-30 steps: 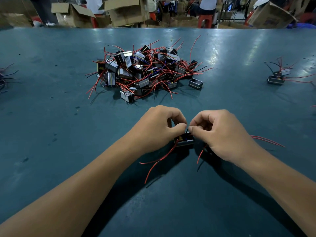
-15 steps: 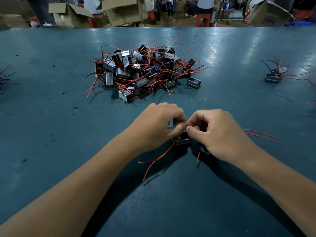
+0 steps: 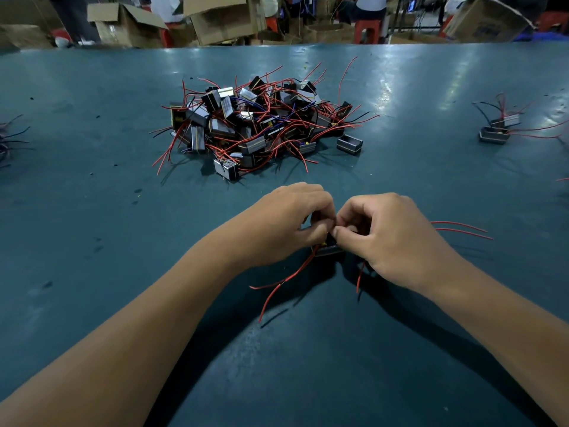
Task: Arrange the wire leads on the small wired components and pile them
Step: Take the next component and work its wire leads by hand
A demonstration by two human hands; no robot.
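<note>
Dark teal table [image 3: 92, 241], smooth and faintly glossy, with scuffs and specks; beyond its far edge, open cardboard boxes [image 3: 221, 20] and red stools [image 3: 365, 30]. Mid-table, well beyond the hands, a tangled pile [image 3: 258, 124] of small boxy components, black with silvery sides and thin yellow edges, bristling with red, black and blue leads. Just right of the pile, one lone block [image 3: 349, 144]. Far right, two more components [image 3: 498, 131] with leads; at the left edge, stray wires [image 3: 12, 137]. Near centre, left hand [image 3: 295, 223] and right hand [image 3: 391, 235] knuckle to knuckle, fingers curled, thumbs and forefingers pinching one small wired component [image 3: 328, 249], mostly hidden beneath them. Thin red leads [image 3: 283, 282] trailing from it toward the viewer, two more [image 3: 462, 229] out to the right behind the right hand.
</note>
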